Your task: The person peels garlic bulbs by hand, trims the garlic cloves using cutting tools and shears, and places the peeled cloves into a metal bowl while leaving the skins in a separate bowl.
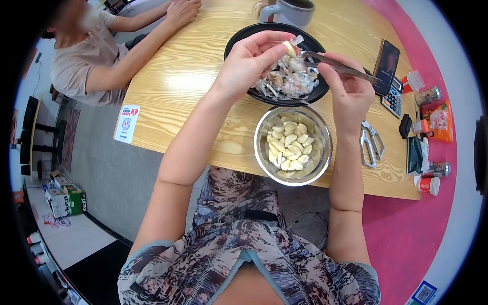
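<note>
Head view: the left hand (256, 58) pinches a garlic clove (291, 49) between thumb and fingers, over the upper part of a black dish (236, 36). The right hand (351, 86) grips metal tweezers (339, 65), the thumb on one side and the fingers wrapped round the other; their tips point at the clove, but whether they touch it I cannot tell. Below the clove, a loose heap of papery garlic skins (284, 81) lies in the dish. Just beside the dish, on the side nearer the wearer's body, a round steel bowl (326, 145) holds many pale peeled cloves (288, 147). Both stand on a light wooden table (178, 84), with a grey mug (299, 13) just beyond the dish. To the right of the bowl lie scissors (371, 144); farther up on that side are a phone (387, 62), tilted up with its screen lit, and a calculator (392, 99). Small jars, red cups and an orange packet (440, 122) line the table's right side. At the left, another person (91, 61) sits with forearms on the table, well apart from the dish, and a printed sticker (127, 123) is on the near corner.
</note>
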A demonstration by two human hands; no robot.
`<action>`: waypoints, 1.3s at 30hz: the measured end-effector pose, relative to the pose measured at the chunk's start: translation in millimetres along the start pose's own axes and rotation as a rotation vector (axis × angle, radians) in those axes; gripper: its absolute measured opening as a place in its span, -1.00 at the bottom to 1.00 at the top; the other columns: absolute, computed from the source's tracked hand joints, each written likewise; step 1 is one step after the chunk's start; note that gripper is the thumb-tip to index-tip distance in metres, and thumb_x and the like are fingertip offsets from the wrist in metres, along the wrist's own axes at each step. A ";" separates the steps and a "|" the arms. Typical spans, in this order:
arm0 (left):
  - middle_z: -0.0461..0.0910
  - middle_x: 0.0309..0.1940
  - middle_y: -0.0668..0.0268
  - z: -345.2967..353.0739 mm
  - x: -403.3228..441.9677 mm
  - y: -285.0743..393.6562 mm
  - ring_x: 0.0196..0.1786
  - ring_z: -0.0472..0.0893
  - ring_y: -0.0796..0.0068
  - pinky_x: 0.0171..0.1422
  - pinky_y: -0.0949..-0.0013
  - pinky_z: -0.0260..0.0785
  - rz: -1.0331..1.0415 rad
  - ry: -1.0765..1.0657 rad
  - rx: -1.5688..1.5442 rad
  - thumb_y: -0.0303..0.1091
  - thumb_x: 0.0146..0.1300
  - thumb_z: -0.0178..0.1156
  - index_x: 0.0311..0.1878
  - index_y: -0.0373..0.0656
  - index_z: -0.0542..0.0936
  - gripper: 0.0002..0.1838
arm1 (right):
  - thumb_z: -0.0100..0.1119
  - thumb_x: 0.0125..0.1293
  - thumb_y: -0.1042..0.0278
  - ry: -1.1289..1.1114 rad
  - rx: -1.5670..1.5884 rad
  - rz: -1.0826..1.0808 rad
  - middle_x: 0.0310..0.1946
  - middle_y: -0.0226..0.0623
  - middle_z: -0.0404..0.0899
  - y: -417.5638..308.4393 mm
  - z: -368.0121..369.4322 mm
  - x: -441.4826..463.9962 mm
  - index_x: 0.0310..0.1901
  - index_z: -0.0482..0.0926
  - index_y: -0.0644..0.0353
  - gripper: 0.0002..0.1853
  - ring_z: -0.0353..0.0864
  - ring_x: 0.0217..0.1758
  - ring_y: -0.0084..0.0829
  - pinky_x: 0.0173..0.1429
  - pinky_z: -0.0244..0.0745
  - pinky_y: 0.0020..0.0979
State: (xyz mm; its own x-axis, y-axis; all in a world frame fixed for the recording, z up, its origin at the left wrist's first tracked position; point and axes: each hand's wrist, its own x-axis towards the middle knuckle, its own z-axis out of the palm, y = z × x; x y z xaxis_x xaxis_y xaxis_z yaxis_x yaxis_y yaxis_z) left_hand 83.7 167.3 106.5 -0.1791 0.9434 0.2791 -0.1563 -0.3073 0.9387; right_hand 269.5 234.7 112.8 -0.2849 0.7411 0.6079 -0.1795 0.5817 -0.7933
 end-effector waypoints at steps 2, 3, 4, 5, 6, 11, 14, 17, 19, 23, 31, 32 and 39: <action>0.68 -0.12 0.42 0.2 0.5 -1.2 -0.55 0.26 0.91 -0.54 0.72 0.05 -0.010 0.010 0.007 -0.32 0.44 0.14 0.15 -0.16 0.57 -0.72 | 0.39 0.16 0.61 -0.058 0.032 -0.042 -0.22 -0.26 0.69 -0.2 3.8 -2.4 -0.10 0.64 0.37 -0.75 0.66 -0.20 -0.53 -0.06 0.53 -0.55; 0.68 -0.12 0.42 0.2 0.7 -2.1 -0.55 0.27 0.91 -0.55 0.72 0.07 -0.029 0.014 -0.015 -0.32 0.44 0.14 0.15 -0.17 0.57 -0.72 | 0.39 0.16 0.61 -0.058 0.032 -0.042 -0.22 -0.26 0.69 0.2 5.5 -3.0 -0.10 0.64 0.37 -0.75 0.66 -0.20 -0.53 -0.06 0.53 -0.55; 0.68 -0.12 0.42 0.5 0.8 -2.9 -0.55 0.27 0.90 -0.55 0.72 0.08 -0.049 0.018 -0.038 -0.32 0.44 0.14 0.15 -0.18 0.57 -0.71 | 0.38 0.16 0.63 -0.061 0.029 -0.056 -0.22 -0.26 0.69 0.7 6.9 -3.5 -0.11 0.64 0.37 -0.76 0.66 -0.19 -0.53 -0.05 0.53 -0.55; 0.68 -0.12 0.42 1.1 0.9 -3.6 -0.55 0.27 0.90 -0.55 0.72 0.08 -0.049 0.017 -0.038 -0.32 0.44 0.14 0.15 -0.18 0.57 -0.71 | 0.37 0.16 0.65 -0.064 0.026 -0.071 -0.22 -0.26 0.69 1.0 7.5 -3.8 -0.12 0.65 0.37 -0.77 0.67 -0.18 -0.52 -0.05 0.53 -0.54; 0.69 -0.14 0.40 1.6 1.0 -4.1 -0.55 0.28 0.90 -0.55 0.72 0.09 -0.057 0.013 -0.039 -0.32 0.44 0.14 0.14 -0.19 0.57 -0.71 | 0.37 0.16 0.65 -0.065 0.026 -0.071 -0.22 -0.26 0.69 0.9 7.4 -4.2 -0.12 0.65 0.37 -0.77 0.67 -0.18 -0.52 -0.05 0.53 -0.54; 0.71 -0.20 0.32 3.0 0.2 -1.6 -0.56 0.29 0.90 -0.54 0.72 0.10 -0.083 -0.003 -0.045 -0.31 0.43 0.16 0.13 -0.23 0.56 -0.71 | 0.34 0.17 0.68 0.021 0.036 -0.057 -0.22 -0.22 0.70 -1.9 6.4 -6.8 -0.18 0.66 0.40 -0.83 0.69 -0.20 -0.48 -0.07 0.57 -0.55; 0.72 -0.22 0.28 5.6 -1.0 1.6 -0.55 0.31 0.92 -0.56 0.72 0.07 -0.048 -0.048 -0.006 -0.32 0.41 0.20 0.11 -0.23 0.56 -0.71 | 0.34 0.17 0.69 0.083 0.093 -0.033 -0.24 -0.19 0.70 -5.3 6.2 -6.0 -0.19 0.66 0.42 -0.84 0.70 -0.22 -0.47 -0.09 0.59 -0.56; 0.71 -0.20 0.28 6.4 -0.3 -5.4 -0.43 0.50 0.86 -0.45 0.71 0.28 0.013 -0.053 0.063 -0.39 0.38 0.22 0.08 -0.25 0.57 -0.74 | 0.34 0.17 0.69 0.099 0.084 -0.006 -0.28 -0.18 0.71 -6.1 4.6 -5.1 -0.19 0.66 0.42 -0.84 0.71 -0.24 -0.48 -0.10 0.60 -0.56; 0.70 -0.19 0.27 7.8 0.9 -14.2 -0.23 0.64 0.71 -0.20 0.63 0.47 0.149 0.012 0.154 -0.46 0.37 0.21 0.02 -0.30 0.57 -0.79 | 0.34 0.18 0.68 0.098 0.094 0.006 -0.29 -0.19 0.71 -7.6 5.2 -5.6 -0.18 0.66 0.41 -0.84 0.71 -0.25 -0.48 -0.11 0.60 -0.56; 0.70 -0.32 0.33 7.5 1.6 -20.7 -0.34 0.58 0.74 -0.29 0.61 0.41 0.230 0.069 0.329 -0.39 0.32 0.28 -0.06 -0.31 0.61 -0.79 | 0.35 0.20 0.64 0.073 0.144 0.038 -0.31 -0.21 0.71 -11.7 4.6 -6.8 -0.18 0.66 0.40 -0.85 0.72 -0.27 -0.49 -0.15 0.60 -0.58; 0.67 -0.30 0.41 7.6 1.2 -16.8 -0.40 0.50 0.79 -0.32 0.61 0.37 0.222 0.104 0.292 -0.41 0.29 0.30 -0.02 -0.23 0.62 -0.77 | 0.32 0.23 0.62 0.203 0.097 0.002 -0.31 -0.21 0.71 -8.2 -1.2 1.2 -0.13 0.63 0.40 -0.82 0.71 -0.27 -0.50 -0.13 0.59 -0.59; 0.67 -0.30 0.41 6.5 1.6 -15.6 -0.40 0.50 0.79 -0.32 0.61 0.37 0.223 0.104 0.292 -0.41 0.29 0.30 -0.02 -0.23 0.62 -0.77 | 0.32 0.23 0.61 0.211 0.049 0.031 -0.29 -0.23 0.71 -5.5 -2.5 3.0 -0.11 0.63 0.39 -0.81 0.70 -0.26 -0.51 -0.12 0.58 -0.58; 0.65 -0.29 0.47 7.5 -1.8 -5.2 -0.43 0.42 0.83 -0.36 0.66 0.30 0.210 0.073 0.412 -0.48 0.26 0.32 0.01 -0.21 0.63 -0.75 | 0.37 0.19 0.57 0.086 -0.066 0.031 -0.22 -0.27 0.71 -2.6 -1.2 4.2 -0.15 0.66 0.33 -0.81 0.66 -0.24 -0.56 -0.10 0.54 -0.54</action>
State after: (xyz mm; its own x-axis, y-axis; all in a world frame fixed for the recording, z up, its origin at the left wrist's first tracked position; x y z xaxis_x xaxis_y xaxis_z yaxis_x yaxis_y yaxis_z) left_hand 92.0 168.2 102.6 -0.2358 0.8504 0.4703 0.2871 -0.4014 0.8697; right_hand 269.9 236.7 117.5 -0.2074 0.7833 0.5860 -0.1086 0.5769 -0.8096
